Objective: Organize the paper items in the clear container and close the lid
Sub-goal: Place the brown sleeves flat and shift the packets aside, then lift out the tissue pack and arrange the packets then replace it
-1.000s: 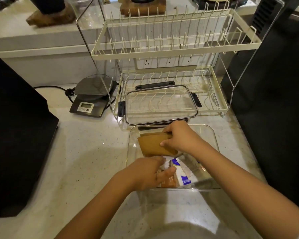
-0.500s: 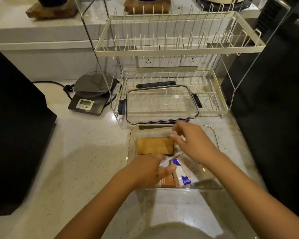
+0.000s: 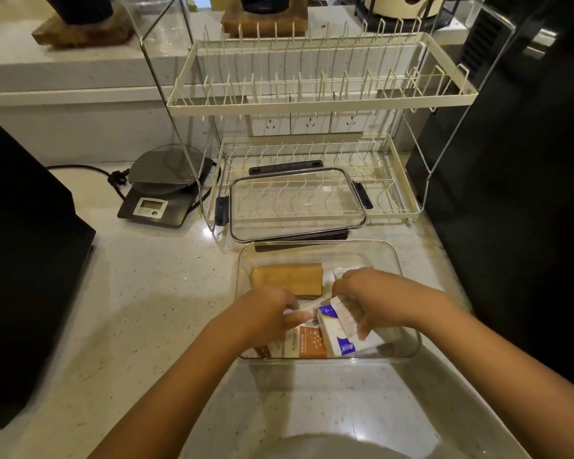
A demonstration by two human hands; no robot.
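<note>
The clear container [image 3: 317,247] sits open on the counter in front of me. A tan paper pack [image 3: 287,279] lies flat at its far left. Nearer me lie an orange-and-white packet [image 3: 307,342] and a white packet with blue print [image 3: 340,336]. My left hand [image 3: 265,314] pinches a thin white paper item over the orange packet. My right hand [image 3: 368,298] grips the top of the white-and-blue packet. The clear lid [image 3: 297,203] with black clips rests on the lower tier of the dish rack behind the container.
A cream two-tier wire dish rack [image 3: 318,104] stands behind the container. A kitchen scale [image 3: 161,193] with a cord sits to its left. Dark appliances [image 3: 20,260] flank the counter on the left and on the right [image 3: 517,193].
My right hand let go of the tan pack, which now lies flat at the far left, and came back to grip the white-and-blue packet. My left hand stayed on the near packets.
</note>
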